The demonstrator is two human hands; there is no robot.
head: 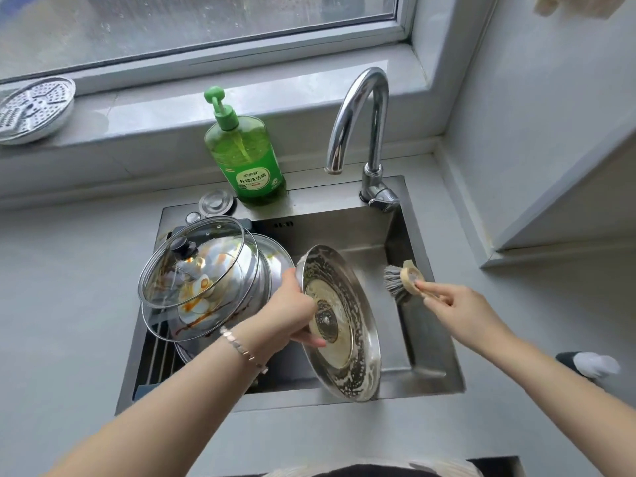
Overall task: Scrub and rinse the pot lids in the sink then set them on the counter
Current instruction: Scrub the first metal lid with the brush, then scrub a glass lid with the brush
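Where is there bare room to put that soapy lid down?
Bare: the grey counter left of the sink, and the strip between sink and cabinet on the right. Crowded: the sink's left half, piled with glass lids, and its back rim, with soap bottle and faucet.

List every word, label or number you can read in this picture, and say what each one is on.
"柠檬洗洁精": large characters on the label of the green soap bottle.
Short line above those characters: too blurred to read with certainty.
Fine print below them: too small to read.
Steel lid, glass lids, brush, tap: no text visible.
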